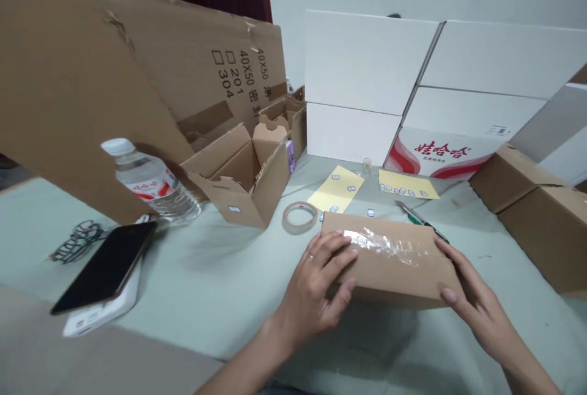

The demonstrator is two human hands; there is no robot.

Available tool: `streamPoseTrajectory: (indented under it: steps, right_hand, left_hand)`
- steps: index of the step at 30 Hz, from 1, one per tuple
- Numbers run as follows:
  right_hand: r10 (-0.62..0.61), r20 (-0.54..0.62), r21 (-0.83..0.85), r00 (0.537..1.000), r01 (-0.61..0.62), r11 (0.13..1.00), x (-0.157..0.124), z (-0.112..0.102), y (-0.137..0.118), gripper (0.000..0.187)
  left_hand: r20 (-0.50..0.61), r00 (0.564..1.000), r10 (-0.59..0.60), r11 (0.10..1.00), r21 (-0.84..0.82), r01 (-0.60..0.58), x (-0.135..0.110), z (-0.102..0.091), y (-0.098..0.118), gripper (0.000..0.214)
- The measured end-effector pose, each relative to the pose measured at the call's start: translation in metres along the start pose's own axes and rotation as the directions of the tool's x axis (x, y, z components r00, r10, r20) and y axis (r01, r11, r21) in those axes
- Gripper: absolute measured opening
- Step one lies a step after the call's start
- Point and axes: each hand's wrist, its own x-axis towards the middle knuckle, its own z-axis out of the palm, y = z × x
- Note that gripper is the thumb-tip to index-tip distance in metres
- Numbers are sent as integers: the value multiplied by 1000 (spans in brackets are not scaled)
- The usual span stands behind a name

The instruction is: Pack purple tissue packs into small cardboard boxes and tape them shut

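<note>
Both hands hold a small cardboard box [389,276] between them on the table [215,297]. Fingers of the left hand [312,291] curl over its left edge, closed against the cardboard; fingers of the right hand [477,312] press its right end. A strip of clear tape [385,244] crosses its top. Just beyond lie a roll of clear tape [300,217], a green-handled utility knife [422,219] and two yellow sheets [337,190] dotted with small labels. Left of these stands an open cardboard box [243,175], with a black smartphone [103,266] toward the lower left of the frame.
</note>
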Motion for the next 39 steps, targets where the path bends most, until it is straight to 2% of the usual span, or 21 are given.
streamPoseTrajectory:
  steps: [10, 12, 13, 15, 17, 19, 22, 25, 26, 30, 32, 35, 37, 39]
  right_hand:
    - [-80, 39, -154, 996, 85, 984, -5, -5, 25, 62]
    - [-78, 37, -154, 996, 83, 985, -6, -5, 26, 62]
    - [-79, 37, -147, 996, 83, 986, -6, -5, 25, 62]
    - [-61, 31, -128, 998, 65, 990, -7, -4, 20, 62]
    - [-21, 14, -108, 1000, 22, 994, -7, -3, 14, 60]
    - [3, 6, -101, 1000, -3, 995, -7, -3, 10, 59]
    - [-51, 22, -129, 998, 54, 990, -5, -6, 11, 60]
    - [-107, 37, -160, 994, 112, 981, -4, -10, 14, 62]
    - [-117, 38, -159, 992, 122, 980, -3, -11, 14, 63]
    - [-157, -3, -69, 988, 157, 985, 1, -19, 10, 56]
    - [-142, -96, -15, 985, 141, 990, 5, -24, 4, 52]
    - [-124, -241, 33, 963, 136, 990, 10, -31, -12, 49]
    - [-155, -286, 44, 946, 174, 984, 12, -31, -29, 46]
    - [-202, -274, 40, 940, 221, 974, 13, -26, -49, 43]
  left_hand:
    - [-21, 1000, -23, 994, -106, 21, -1, 2, 1, 35]
    - [-69, 992, -106, 984, -149, 94, -4, -2, -3, 31]
    - [-111, 975, -191, 974, -148, 174, -5, -4, -8, 29]
    - [-180, 907, -380, 925, -99, 367, -7, -9, -24, 31]
    - [-172, 850, -499, 863, -13, 504, -7, -10, -47, 34]
    - [-93, 829, -552, 830, 41, 557, -7, -8, -70, 37]
    - [-4, 795, -607, 792, 73, 606, -4, 2, -97, 29]
    - [29, 766, -642, 766, 55, 640, 1, 7, -109, 3]
    - [33, 760, -649, 761, 34, 648, 3, 7, -109, 5]
    - [47, 761, -647, 750, -138, 647, 16, -12, -87, 17]
    - [65, 787, -613, 747, -276, 605, 25, -28, -66, 23]
    - [90, 850, -519, 730, -472, 495, 39, -46, -31, 38]
    - [137, 886, -443, 648, -633, 422, 48, -52, -10, 40]
    - [218, 907, -360, 481, -790, 381, 53, -52, 7, 36]
